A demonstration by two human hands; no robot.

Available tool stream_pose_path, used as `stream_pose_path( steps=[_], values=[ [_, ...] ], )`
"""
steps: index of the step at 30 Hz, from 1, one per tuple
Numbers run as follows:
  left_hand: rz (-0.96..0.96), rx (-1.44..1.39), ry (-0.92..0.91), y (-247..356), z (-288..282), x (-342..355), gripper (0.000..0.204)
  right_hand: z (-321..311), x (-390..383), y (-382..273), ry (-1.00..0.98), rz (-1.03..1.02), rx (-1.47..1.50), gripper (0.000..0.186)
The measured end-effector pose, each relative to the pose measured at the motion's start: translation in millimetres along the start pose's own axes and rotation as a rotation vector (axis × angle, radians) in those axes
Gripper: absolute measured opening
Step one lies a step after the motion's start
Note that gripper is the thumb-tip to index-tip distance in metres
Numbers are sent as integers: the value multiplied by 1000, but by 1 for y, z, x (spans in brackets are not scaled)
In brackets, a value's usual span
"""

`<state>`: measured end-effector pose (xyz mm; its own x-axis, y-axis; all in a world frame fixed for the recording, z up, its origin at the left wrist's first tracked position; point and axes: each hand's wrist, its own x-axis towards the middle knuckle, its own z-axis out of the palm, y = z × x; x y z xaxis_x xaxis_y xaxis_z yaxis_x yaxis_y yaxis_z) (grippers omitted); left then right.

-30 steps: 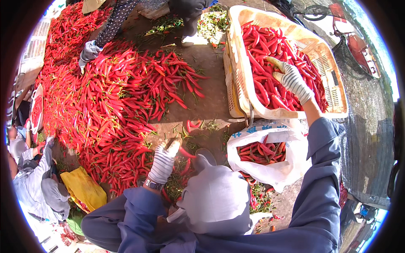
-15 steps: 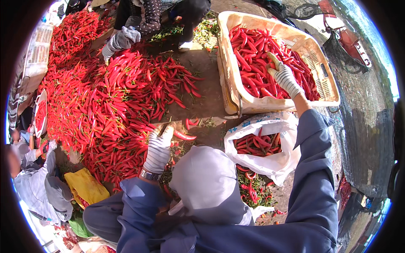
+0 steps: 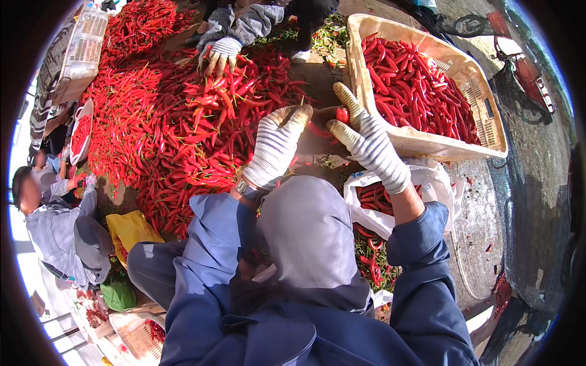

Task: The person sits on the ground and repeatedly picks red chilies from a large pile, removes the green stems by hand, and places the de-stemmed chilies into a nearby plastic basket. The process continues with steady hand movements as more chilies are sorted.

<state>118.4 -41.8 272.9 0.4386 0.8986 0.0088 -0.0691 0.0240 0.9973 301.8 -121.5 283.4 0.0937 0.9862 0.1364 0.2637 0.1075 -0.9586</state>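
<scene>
My left hand (image 3: 278,146), in a striped white knit glove, is raised over the right edge of a large heap of red chili peppers (image 3: 122,128). Its thumb and fingers come together; what lies between them is hidden. Close by on its right is my right hand (image 3: 375,149), gloved alike. A red chili pepper (image 3: 342,114) shows between its thumb and forefinger. Smeared red shapes hang in the gap between both hands. Right of them stands a cream plastic crate (image 3: 421,137) filled with red chilies. Below it a white sack (image 3: 442,183), partly covered by my right forearm, holds more chilies.
Across the heap, a co-worker's gloved hand (image 3: 221,53) is over a bunch of chilies. Another person (image 3: 64,235) sits at the left near a yellow bag (image 3: 131,229). Green stems and discarded chilies litter the ground (image 3: 378,268) beside the sack. A white crate (image 3: 85,46) stands far left.
My right hand has left the chilies in the crate and come over beside my left. My left hand has risen from the heap's edge toward the right. The co-worker's hand has shifted right.
</scene>
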Motion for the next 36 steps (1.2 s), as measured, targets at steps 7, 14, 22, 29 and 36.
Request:
stream_pose_path(
  steps=[7,14,22,29,36],
  values=[
    [2,-38,12,2,2,-6,19,28,0,-15,43,110,-276,65],
    [666,730,177,-2,-8,3,23,47,-13,-10,72,71,-5,63],
    [21,604,-145,-15,-42,-17,34,17,-36,0,120,113,120,63],
    [-185,697,-739,-17,-50,-17,29,0,-46,-1,141,113,218,62],
    [92,978,-691,14,-44,-7,23,-1,-47,-2,115,20,11,60]
  ],
)
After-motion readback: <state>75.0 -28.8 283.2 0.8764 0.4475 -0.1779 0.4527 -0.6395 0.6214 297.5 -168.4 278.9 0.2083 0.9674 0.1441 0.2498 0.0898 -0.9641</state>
